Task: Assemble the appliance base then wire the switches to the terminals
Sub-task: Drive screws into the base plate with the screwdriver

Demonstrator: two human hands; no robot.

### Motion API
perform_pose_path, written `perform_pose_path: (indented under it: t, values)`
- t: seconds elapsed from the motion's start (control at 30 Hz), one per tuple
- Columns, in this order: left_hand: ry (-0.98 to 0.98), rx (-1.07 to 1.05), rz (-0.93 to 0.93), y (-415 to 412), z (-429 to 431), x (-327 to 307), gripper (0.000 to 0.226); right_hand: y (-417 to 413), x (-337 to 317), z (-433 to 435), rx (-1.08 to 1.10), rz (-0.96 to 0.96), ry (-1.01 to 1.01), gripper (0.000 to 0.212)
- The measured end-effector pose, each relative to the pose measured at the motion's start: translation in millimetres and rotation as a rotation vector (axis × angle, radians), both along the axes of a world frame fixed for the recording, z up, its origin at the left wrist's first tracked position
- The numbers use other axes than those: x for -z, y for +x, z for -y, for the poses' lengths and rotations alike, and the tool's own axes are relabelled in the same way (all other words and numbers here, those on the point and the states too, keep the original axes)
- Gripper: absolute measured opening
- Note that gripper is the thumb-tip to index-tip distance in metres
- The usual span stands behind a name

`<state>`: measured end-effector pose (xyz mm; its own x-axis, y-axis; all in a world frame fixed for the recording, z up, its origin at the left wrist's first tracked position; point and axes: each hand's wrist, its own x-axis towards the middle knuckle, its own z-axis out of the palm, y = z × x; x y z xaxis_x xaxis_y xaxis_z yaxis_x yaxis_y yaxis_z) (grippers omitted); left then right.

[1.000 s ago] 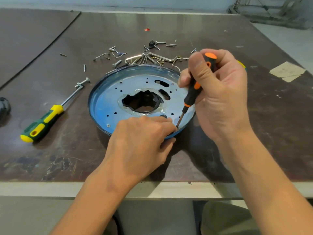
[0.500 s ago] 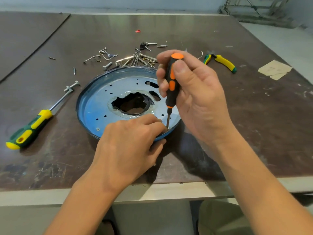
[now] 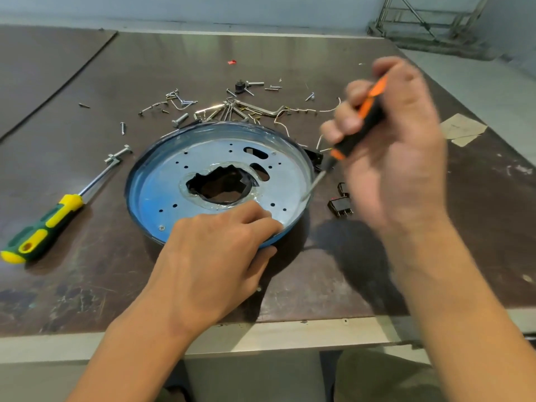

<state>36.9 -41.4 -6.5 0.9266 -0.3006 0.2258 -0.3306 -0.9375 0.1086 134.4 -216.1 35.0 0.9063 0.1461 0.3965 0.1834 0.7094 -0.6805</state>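
Left hand pinches the base at its near rim on the surface. Right hand grips the screwdriver, blurred, with its tip over the right rim. A skidding tip could gouge the base or jab those fingers.

The right grip is a smear of motion, and the orange-and-black screwdriver in it blurs too. Its tip fades out over the blue base, touching or not, cannot tell. The left grip covers the near rim; whether it pinches that rim is hidden. A black switch peeks half out from behind the right palm. The loose hardware is too small to sort. Both forearms run off the bottom edge.
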Motion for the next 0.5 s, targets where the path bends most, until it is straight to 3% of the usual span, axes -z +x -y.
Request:
perform_pose_path:
  t: [0.07, 0.13, 0.3, 0.4, 0.5]
  values:
    - [0.013, 0.009, -0.022, -1, -2, -3, 0.023, 13, -7, 25, 0.068, -0.021, 0.054, 0.013]
    - [0.05, 0.021, -0.064, -2, -6, -8, 0.021, 23, -7, 46, 0.193, -0.044, -0.037, 0.01]
    - [0.131, -0.072, -0.223, -5, -25, -23, 0.028, 34, 14, 61, 0.453, -0.063, -0.557, 0.013]
    - [0.132, -0.128, -0.218, -7, -36, -25, 0.031, 37, 31, 59, 0.566, 0.054, -0.963, 0.004]
    - [0.136, -0.126, -0.187, -5, -28, -21, 0.055, 36, 42, 53, 0.551, 0.159, -1.236, 0.01]
